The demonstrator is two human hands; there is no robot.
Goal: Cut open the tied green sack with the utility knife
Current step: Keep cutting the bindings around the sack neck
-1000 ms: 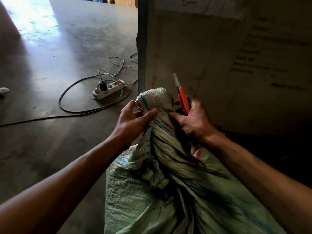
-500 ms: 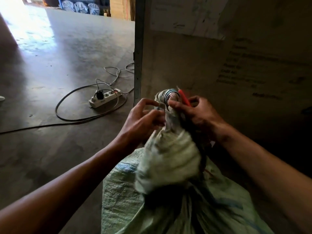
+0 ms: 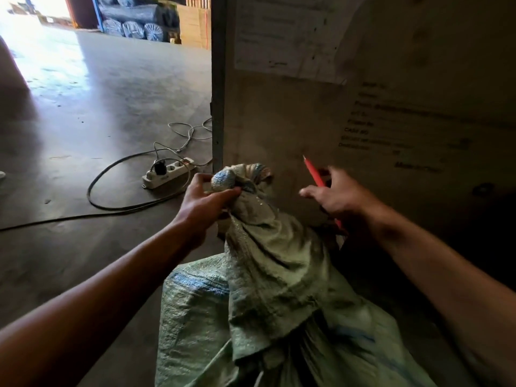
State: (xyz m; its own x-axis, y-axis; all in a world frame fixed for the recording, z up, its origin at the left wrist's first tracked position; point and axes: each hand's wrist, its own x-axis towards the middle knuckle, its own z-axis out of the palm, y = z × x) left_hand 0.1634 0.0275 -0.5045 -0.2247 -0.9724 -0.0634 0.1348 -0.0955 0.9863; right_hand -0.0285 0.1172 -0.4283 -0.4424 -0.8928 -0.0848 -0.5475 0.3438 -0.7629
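A pale green woven sack (image 3: 268, 297) with blue stripes stands in front of me, its top bunched into a twisted neck (image 3: 245, 177). My left hand (image 3: 206, 202) pinches the neck just under the bundled end. My right hand (image 3: 335, 196) is a short way right of the neck and apart from it. It holds a red utility knife (image 3: 314, 173), whose tip points up and to the left. The forefinger of that hand stretches toward the sack. The knife's lower end is hidden behind the hand.
A large cardboard crate (image 3: 363, 121) with printed text and a metal corner post (image 3: 217, 79) rises right behind the sack. A white power strip (image 3: 167, 174) with black and white cables lies on the concrete floor to the left. Wrapped rolls (image 3: 134, 26) and boxes stand far back.
My right hand has pulled the knife away from the sack's neck to the right. The left hand keeps its grip on the neck, and the bunched top has loosened and spread lower down.
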